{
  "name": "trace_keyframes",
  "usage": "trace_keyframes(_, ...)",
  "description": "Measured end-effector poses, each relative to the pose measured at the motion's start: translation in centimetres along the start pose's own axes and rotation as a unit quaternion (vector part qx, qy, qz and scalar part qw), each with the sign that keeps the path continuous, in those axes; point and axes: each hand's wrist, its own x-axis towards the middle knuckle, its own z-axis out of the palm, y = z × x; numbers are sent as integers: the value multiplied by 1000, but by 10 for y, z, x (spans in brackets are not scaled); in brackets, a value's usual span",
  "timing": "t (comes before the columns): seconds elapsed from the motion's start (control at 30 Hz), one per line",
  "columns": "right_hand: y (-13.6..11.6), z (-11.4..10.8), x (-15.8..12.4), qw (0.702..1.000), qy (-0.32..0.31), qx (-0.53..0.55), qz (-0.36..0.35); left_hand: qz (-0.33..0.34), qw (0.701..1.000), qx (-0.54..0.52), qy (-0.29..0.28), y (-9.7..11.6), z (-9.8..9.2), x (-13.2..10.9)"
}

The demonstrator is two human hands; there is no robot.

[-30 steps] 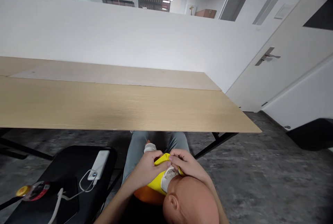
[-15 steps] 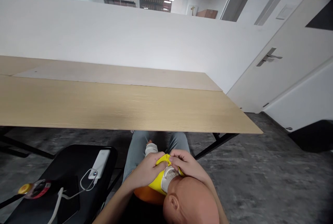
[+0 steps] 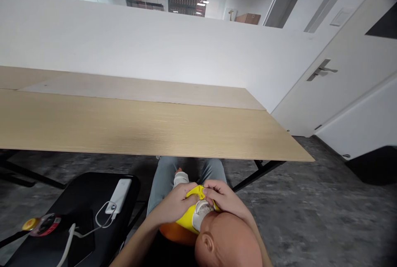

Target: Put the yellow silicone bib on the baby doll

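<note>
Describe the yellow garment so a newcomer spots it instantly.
Find the wooden table, then the bald doll below its near edge. The yellow garment is on the doll's body, held by left hand and right hand. Its bright colour stands out from the white cloth and orange item beside it.

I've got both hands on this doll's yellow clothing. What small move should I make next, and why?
Perhaps ease the yellow cloth slightly closer together at the front of the doll. Your left hand and right hand already grip it there, close to each other, and a white layer shows uncovered beside it.
</note>
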Motion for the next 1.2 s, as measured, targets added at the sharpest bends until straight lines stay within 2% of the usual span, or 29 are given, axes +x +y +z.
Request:
trace_keyframes(0.17, 1, -1, 0, 999, 8, 31, 2, -2, 999, -47, 0, -5, 0, -1)
trace_keyframes(0.4, 6, -1, 1, 998, 5, 65, 10, -25, 996, -89, -2, 1, 1, 1)
trace_keyframes(0.57, 10, -1, 2, 997, 13, 69, 8, -29, 997, -63, 35, -1, 6, 7)
trace_keyframes(0.83, 9, 0, 5, 997, 24, 75, 23, -29, 997, -48, 55, -1, 5, 8)
trace_keyframes(1.2, 14, 2, 7, 993, 63, 97, 28, -47, 992, -114, 32, -6, 1, 6)
